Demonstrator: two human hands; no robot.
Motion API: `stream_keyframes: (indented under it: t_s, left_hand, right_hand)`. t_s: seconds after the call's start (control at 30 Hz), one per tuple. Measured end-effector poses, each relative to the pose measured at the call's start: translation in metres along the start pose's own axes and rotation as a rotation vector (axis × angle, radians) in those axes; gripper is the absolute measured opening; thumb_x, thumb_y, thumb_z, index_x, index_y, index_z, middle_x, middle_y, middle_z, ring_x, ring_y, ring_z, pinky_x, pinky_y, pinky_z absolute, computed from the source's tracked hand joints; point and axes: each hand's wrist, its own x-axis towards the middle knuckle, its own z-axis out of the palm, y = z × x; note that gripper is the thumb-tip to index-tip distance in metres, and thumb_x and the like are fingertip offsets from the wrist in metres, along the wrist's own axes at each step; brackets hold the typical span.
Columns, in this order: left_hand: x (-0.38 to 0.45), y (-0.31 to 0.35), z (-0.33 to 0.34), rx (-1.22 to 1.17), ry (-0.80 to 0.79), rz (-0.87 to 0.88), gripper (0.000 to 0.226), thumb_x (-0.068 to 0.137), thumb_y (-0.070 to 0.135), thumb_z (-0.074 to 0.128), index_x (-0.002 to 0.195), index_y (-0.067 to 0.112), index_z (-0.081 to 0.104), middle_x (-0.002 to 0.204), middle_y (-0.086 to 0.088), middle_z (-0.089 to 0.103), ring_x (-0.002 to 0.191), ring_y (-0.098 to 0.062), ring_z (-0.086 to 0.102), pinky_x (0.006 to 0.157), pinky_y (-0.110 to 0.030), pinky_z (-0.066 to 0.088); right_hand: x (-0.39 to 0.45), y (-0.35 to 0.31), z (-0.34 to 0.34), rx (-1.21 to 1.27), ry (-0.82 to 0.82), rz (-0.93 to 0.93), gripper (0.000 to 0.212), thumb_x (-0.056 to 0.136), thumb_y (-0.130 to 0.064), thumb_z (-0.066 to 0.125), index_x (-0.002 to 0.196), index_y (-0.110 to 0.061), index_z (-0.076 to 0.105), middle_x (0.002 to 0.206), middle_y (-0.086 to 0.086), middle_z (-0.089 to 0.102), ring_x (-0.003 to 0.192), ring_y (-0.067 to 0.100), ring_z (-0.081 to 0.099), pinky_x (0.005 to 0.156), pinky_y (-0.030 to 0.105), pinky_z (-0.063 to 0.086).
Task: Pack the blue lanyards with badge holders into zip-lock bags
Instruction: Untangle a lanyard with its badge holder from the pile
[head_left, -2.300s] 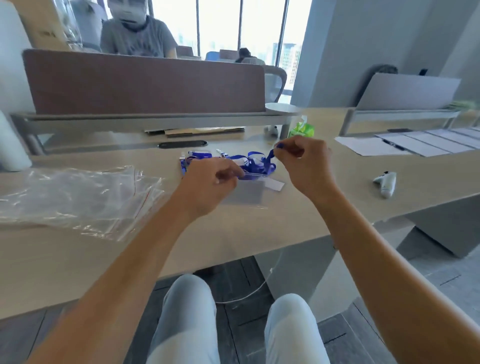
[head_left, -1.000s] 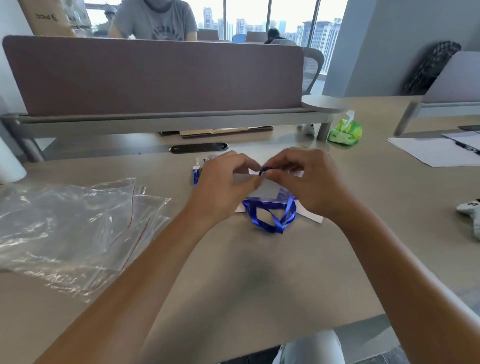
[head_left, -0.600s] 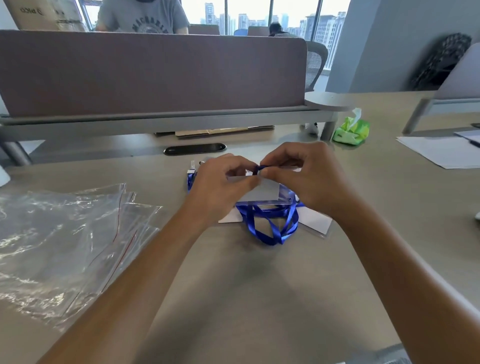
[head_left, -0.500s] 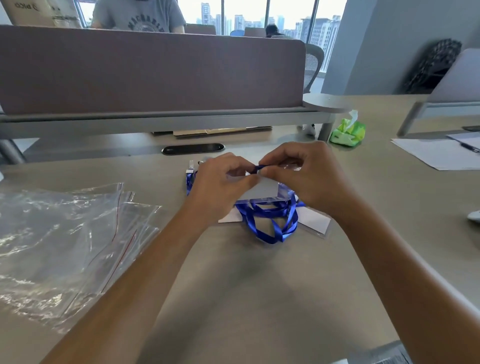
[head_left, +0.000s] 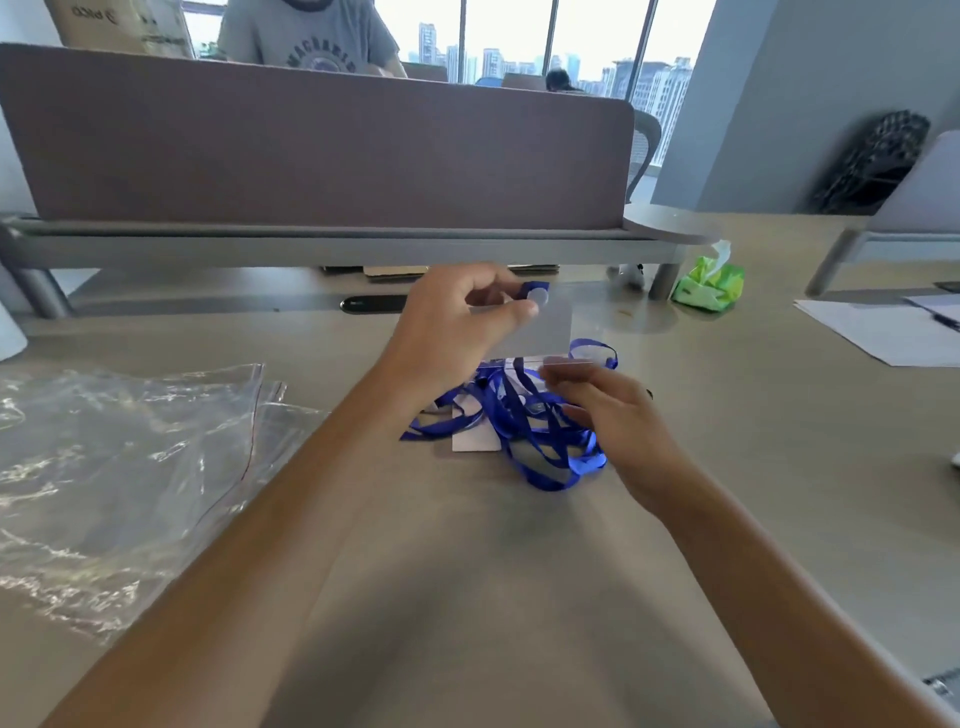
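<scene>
My left hand (head_left: 457, 322) pinches the top of a clear badge holder (head_left: 540, 330) by its blue clip, lifting it upright above the desk. Its blue lanyard (head_left: 535, 421) hangs down into a tangled heap of ribbon on the desk, over other holders with white cards (head_left: 472, 441). My right hand (head_left: 608, 415) lies lower, on the right of the heap, fingers stretched toward the holder's bottom edge and touching the ribbon. A pile of clear zip-lock bags (head_left: 119, 467) lies at the left.
A brown desk divider (head_left: 322, 156) on a grey rail stands just behind the work spot, with a person seated beyond it. A green tissue pack (head_left: 709, 286) sits at the back right, white papers (head_left: 883, 327) further right.
Both hands were pinched together on the holder's clip. Now my left hand has raised the holder, and my right hand has let go and dropped to the ribbon heap.
</scene>
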Motion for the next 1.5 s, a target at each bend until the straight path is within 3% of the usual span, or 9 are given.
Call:
stream_keyframes:
  t_s: [0.1, 0.2, 0.3, 0.43, 0.63, 0.9, 1.07, 1.27, 1.5]
  left_hand:
    - [0.006, -0.007, 0.001, 0.033, 0.013, 0.025, 0.015, 0.093, 0.031, 0.071, 0.104, 0.021, 0.077, 0.083, 0.007, 0.07, 0.081, -0.01, 0.064, 0.072, -0.021, 0.049]
    - [0.015, -0.018, -0.002, 0.02, 0.041, 0.046, 0.016, 0.093, 0.03, 0.071, 0.103, 0.02, 0.077, 0.08, 0.005, 0.067, 0.076, -0.007, 0.058, 0.07, -0.017, 0.045]
    - [0.022, -0.032, -0.006, 0.086, 0.078, 0.074, 0.016, 0.094, 0.032, 0.07, 0.103, 0.02, 0.076, 0.086, -0.001, 0.066, 0.084, -0.014, 0.062, 0.078, -0.03, 0.049]
    - [0.024, -0.042, -0.008, 0.202, 0.087, 0.13, 0.016, 0.096, 0.03, 0.068, 0.103, 0.017, 0.074, 0.084, 0.0, 0.061, 0.079, -0.017, 0.058, 0.075, -0.037, 0.049]
    - [0.018, -0.039, -0.006, 0.424, -0.025, 0.261, 0.014, 0.098, 0.029, 0.063, 0.102, 0.018, 0.071, 0.09, 0.001, 0.057, 0.082, -0.017, 0.058, 0.072, -0.04, 0.049]
    - [0.017, -0.017, -0.003, 0.647, -0.179, 0.291, 0.015, 0.096, 0.019, 0.066, 0.11, 0.02, 0.072, 0.093, 0.002, 0.056, 0.082, -0.019, 0.05, 0.063, -0.029, 0.033]
    - [0.015, -0.012, -0.004, 0.565, -0.263, 0.25, 0.015, 0.096, 0.022, 0.066, 0.11, 0.025, 0.072, 0.099, 0.006, 0.056, 0.09, -0.015, 0.054, 0.075, -0.037, 0.051]
    - [0.017, -0.016, -0.006, 0.37, -0.326, 0.167, 0.022, 0.093, 0.014, 0.069, 0.097, 0.035, 0.065, 0.095, 0.015, 0.057, 0.094, 0.003, 0.054, 0.072, -0.004, 0.042]
    - [0.011, -0.008, -0.008, 0.103, -0.406, 0.054, 0.012, 0.092, 0.027, 0.07, 0.102, 0.032, 0.073, 0.098, 0.014, 0.068, 0.1, -0.006, 0.063, 0.084, -0.014, 0.05]
  right_hand:
    - [0.01, 0.0, 0.011, -0.02, -0.179, 0.026, 0.028, 0.108, -0.027, 0.049, 0.118, -0.04, 0.072, 0.121, -0.02, 0.073, 0.124, 0.006, 0.061, 0.11, 0.033, 0.045]
    - [0.013, -0.003, 0.021, 0.082, -0.332, 0.068, 0.033, 0.112, -0.026, 0.039, 0.118, -0.027, 0.071, 0.114, -0.004, 0.078, 0.121, 0.015, 0.066, 0.113, 0.034, 0.04]
    - [0.014, -0.004, 0.026, 0.015, -0.283, 0.003, 0.038, 0.112, -0.02, 0.04, 0.105, -0.012, 0.076, 0.094, 0.002, 0.079, 0.099, 0.015, 0.073, 0.103, 0.027, 0.05]
    - [0.011, -0.01, 0.027, -0.129, -0.236, -0.095, 0.058, 0.11, -0.02, 0.044, 0.063, -0.043, 0.069, 0.066, -0.006, 0.061, 0.071, 0.009, 0.061, 0.076, 0.02, 0.05]
    - [0.007, -0.034, 0.016, -0.377, -0.07, -0.27, 0.022, 0.107, -0.025, 0.053, 0.092, -0.019, 0.068, 0.064, -0.005, 0.062, 0.05, -0.002, 0.055, 0.049, 0.009, 0.038]
    - [0.013, -0.071, -0.008, -0.639, 0.076, -0.502, 0.013, 0.1, -0.031, 0.063, 0.091, -0.023, 0.069, 0.073, -0.007, 0.065, 0.074, 0.017, 0.065, 0.071, 0.037, 0.053]
    - [0.033, -0.079, -0.021, -0.548, 0.059, -0.494, 0.008, 0.095, -0.025, 0.071, 0.088, -0.02, 0.073, 0.072, -0.001, 0.071, 0.07, 0.02, 0.069, 0.072, 0.034, 0.056]
    - [0.052, -0.076, -0.036, -0.206, -0.047, -0.357, 0.007, 0.096, -0.013, 0.071, 0.098, -0.007, 0.075, 0.081, -0.001, 0.076, 0.063, 0.01, 0.071, 0.068, 0.019, 0.057]
    - [0.057, -0.065, -0.038, -0.013, -0.224, -0.214, 0.009, 0.095, -0.003, 0.069, 0.103, 0.0, 0.073, 0.071, 0.0, 0.07, 0.052, 0.014, 0.048, 0.053, 0.021, 0.051]
